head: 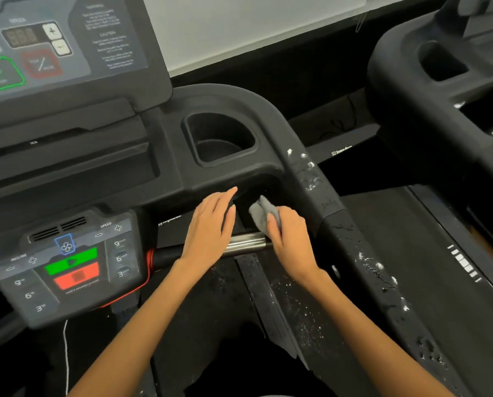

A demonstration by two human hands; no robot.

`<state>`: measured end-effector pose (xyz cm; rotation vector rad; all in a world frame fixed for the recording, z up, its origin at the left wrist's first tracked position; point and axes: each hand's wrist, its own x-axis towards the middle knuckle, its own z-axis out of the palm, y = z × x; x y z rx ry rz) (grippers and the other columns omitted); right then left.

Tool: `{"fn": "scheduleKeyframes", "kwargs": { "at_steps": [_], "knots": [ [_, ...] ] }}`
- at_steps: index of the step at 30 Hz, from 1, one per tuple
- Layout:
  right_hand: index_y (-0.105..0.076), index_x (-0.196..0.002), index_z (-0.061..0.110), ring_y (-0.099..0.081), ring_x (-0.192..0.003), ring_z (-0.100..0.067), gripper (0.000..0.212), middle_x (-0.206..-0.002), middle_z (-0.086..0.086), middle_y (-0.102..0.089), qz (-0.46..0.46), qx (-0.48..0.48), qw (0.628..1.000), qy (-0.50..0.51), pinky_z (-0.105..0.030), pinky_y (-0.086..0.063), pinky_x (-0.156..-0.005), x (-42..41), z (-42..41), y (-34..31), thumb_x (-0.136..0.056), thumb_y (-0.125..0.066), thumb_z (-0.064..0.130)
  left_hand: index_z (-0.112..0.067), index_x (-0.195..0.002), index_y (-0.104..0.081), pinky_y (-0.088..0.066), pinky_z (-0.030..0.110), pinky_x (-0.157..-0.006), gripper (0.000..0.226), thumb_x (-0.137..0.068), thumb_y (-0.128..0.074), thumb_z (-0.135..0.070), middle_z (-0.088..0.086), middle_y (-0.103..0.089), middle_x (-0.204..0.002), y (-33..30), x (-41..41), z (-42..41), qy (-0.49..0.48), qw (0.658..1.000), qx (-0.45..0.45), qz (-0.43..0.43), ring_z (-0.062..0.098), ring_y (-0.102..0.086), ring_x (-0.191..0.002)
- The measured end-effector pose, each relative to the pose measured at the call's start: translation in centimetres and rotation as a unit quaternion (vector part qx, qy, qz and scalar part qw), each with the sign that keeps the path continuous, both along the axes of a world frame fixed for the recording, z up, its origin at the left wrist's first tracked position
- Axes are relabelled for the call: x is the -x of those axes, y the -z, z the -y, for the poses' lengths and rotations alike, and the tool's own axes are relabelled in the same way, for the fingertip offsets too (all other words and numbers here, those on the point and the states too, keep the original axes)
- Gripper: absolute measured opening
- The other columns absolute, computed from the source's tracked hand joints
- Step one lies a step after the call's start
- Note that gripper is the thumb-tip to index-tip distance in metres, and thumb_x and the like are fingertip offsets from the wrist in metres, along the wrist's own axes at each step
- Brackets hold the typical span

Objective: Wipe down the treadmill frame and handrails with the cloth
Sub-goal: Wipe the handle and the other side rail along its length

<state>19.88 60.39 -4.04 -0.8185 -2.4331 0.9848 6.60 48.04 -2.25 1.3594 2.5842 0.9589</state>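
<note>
A grey cloth (pixel 261 212) is bunched in my right hand (pixel 289 242), which grips it just above the right end of the shiny metal grip bar (pixel 246 242). My left hand (pixel 211 227) lies over the same bar with straight fingers reaching toward the dark recess under the black console frame (pixel 239 98). The black right handrail (pixel 351 239) runs from the console down to the lower right and is spotted with white foam and droplets.
A cup holder (pixel 219 138) sits in the console above my hands. The control panel (pixel 68 265) with green and red buttons is at the lower left, the display (pixel 53 44) at the upper left. A second treadmill (pixel 440 81) stands to the right.
</note>
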Motion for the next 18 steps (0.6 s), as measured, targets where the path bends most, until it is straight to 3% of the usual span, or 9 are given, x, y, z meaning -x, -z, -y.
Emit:
{"fn": "scheduleKeyframes", "kwargs": {
  "at_steps": [3, 5, 8, 12, 16, 18],
  "knots": [
    [-0.051, -0.096, 0.022, -0.048, -0.078, -0.013, 0.013, -0.088, 0.008, -0.05, -0.069, 0.018, 0.997, 0.041, -0.033, -0.041, -0.071, -0.3, -1.1, -3.1, -0.102, -0.042, 0.029, -0.011, -0.137, -0.047, -0.04, 0.038, -0.105, 0.039, -0.098, -0.048, -0.016, 0.007, -0.057, -0.126, -0.1, 0.8, -2.6, 0.035, 0.999, 0.0, -0.035, 0.017, -0.05, -0.121],
    [-0.049, -0.096, 0.025, -0.048, -0.078, -0.013, 0.009, -0.087, 0.01, -0.049, -0.106, 0.019, 0.992, 0.063, -0.038, -0.043, -0.073, -0.6, -1.8, -5.2, -0.102, -0.042, 0.026, -0.01, -0.137, -0.048, -0.041, 0.038, -0.104, 0.039, -0.098, -0.048, -0.015, 0.007, -0.057, -0.127, -0.1, 1.3, -4.2, 0.056, 0.997, 0.001, -0.052, 0.018, -0.05, -0.121],
    [-0.056, -0.1, 0.017, -0.05, -0.081, -0.016, 0.017, -0.09, 0.005, -0.054, -0.126, -0.047, 0.985, 0.106, -0.043, -0.044, -0.073, -1.1, -2.9, -7.3, -0.1, -0.042, 0.026, -0.01, -0.136, -0.048, -0.039, 0.037, -0.105, 0.039, -0.098, -0.047, -0.016, 0.007, -0.055, -0.129, -0.3, 2.2, -6.3, 0.079, 0.994, 0.0, -0.073, 0.019, -0.048, -0.123],
    [-0.059, -0.119, 0.01, -0.051, -0.104, -0.024, 0.037, -0.116, -0.007, -0.057, -0.012, -0.191, 0.963, 0.188, -0.037, -0.036, -0.092, -1.0, -4.6, -6.5, -0.1, -0.037, 0.033, -0.008, -0.137, -0.047, -0.032, 0.041, -0.112, 0.039, -0.1, -0.045, -0.017, 0.011, -0.05, -0.136, -0.2, 3.7, -8.7, 0.099, 0.99, 0.005, -0.099, 0.023, -0.041, -0.132],
    [-0.052, -0.133, 0.004, -0.049, -0.123, -0.042, 0.055, -0.135, -0.022, -0.051, 0.124, -0.206, 0.95, 0.2, -0.055, -0.039, -0.102, 0.0, -4.7, -2.5, -0.098, -0.031, 0.041, -0.006, -0.14, -0.043, -0.025, 0.045, -0.116, 0.04, -0.102, -0.039, -0.018, 0.013, -0.044, -0.144, -0.1, 5.6, -11.1, 0.112, 0.987, 0.022, -0.111, 0.026, -0.033, -0.139],
    [-0.045, -0.14, 0.004, -0.046, -0.128, -0.042, 0.062, -0.141, -0.023, -0.047, 0.198, -0.229, 0.931, 0.204, -0.056, -0.037, -0.105, 0.3, -4.4, -1.0, -0.097, -0.031, 0.047, -0.007, -0.144, -0.037, -0.018, 0.044, -0.119, 0.042, -0.103, -0.035, -0.021, 0.013, -0.037, -0.149, 0.1, 6.9, -12.1, 0.117, 0.984, 0.049, -0.124, 0.026, -0.026, -0.142]
  ]
}}
